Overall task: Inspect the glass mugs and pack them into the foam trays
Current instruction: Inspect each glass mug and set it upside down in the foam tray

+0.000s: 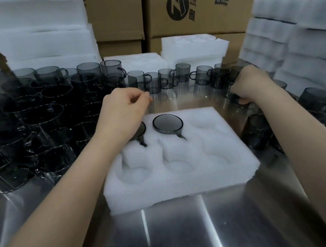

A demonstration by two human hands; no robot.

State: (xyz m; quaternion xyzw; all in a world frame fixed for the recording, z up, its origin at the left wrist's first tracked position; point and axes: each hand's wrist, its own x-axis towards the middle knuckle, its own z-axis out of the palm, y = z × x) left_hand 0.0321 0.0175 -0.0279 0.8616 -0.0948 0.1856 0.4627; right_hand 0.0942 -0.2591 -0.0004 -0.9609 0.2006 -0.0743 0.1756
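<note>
Right hand [251, 83] gripping smoky glass mug [231, 92], round-pocketed white foam tray [186, 184]

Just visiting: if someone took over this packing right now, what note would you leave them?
Left hand: fingers curled, holding nothing, above the back-left mug.
Right hand: grips a loose mug right of the foam tray.
Done: back-left mug and back-middle mug sit in their pockets.
Left: four pockets empty; inspect and pack from the unpacked mugs crowding the steel table.
</note>
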